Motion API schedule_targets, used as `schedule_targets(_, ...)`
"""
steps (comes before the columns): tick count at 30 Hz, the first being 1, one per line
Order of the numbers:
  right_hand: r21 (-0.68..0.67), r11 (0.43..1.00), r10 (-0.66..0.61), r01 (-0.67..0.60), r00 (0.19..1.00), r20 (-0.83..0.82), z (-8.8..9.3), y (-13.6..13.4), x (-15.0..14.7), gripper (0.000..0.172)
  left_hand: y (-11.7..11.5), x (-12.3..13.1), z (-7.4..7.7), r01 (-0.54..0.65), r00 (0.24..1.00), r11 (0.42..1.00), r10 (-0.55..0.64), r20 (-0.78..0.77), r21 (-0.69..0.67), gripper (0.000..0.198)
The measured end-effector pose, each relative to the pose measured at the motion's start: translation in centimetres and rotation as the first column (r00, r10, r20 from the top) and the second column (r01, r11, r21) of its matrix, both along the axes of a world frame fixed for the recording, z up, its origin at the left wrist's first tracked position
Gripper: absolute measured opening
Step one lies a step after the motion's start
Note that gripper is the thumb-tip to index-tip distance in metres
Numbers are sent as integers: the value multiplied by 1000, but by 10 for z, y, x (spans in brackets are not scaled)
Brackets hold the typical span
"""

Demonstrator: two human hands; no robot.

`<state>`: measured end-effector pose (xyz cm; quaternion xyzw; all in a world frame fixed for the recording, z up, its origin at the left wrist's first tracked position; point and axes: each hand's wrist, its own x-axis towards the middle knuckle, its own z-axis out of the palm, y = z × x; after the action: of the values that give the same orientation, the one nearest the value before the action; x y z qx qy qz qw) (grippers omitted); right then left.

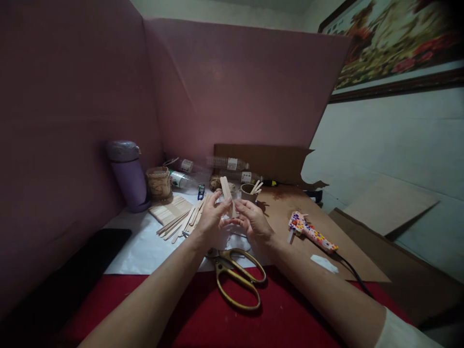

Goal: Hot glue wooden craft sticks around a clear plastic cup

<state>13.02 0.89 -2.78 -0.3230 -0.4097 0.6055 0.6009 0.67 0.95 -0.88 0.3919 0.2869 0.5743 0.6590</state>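
Both hands meet above the white paper (145, 246) and pinch one flat wooden craft stick (225, 187) that stands nearly upright between them. My left hand (213, 217) holds its lower part with closed fingers. My right hand (252, 220) grips it from the right side. A fan of loose wooden sticks (181, 220) lies just left of the hands. Gold-handled scissors (237, 275) rest below the wrists on the red cloth (290, 314).
A floral glue gun (311, 233) with its cord lies on brown cardboard (358, 261) at right. A small cup with sticks (249, 192), plastic bottles (224, 164), a twine-wrapped jar (158, 182) and a purple flask (127, 174) stand at the back. Pink boards wall the left and rear.
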Motion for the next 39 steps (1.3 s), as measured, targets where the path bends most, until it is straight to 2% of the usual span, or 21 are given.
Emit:
schedule_targets(3,8,999,33,-33,999,-12,-2,0,1,39,0,-1,-2,16,1000,1000,-16,-3,14,58)
schedule_targets(10,1,999,42,-42,999,-7,-2,0,0,38,1,-2,-3,-8,998,1000,10,-67,24,53)
schedule_targets(18,-9,999,43,-43,999,6,-1,-1,1,41,2,-2,-3,-56,992,998,56,-111,11,63)
schedule_targets(25,-25,997,72,-71,997,24,0,-4,-1,39,3,-2,-4,-63,992,998,62,-111,-10,57)
schedule_targets(34,-6,998,57,-57,998,-6,2,-5,-1,39,3,-2,-6,-71,988,997,73,-138,19,60)
schedule_targets(37,9,999,38,-38,999,2,0,-5,-1,37,9,-3,-6,-160,970,985,167,-176,58,61)
schedule_targets(39,-1,1000,26,-26,1000,3,-2,-4,-1,37,19,-9,-1,-317,915,942,335,-226,113,56)
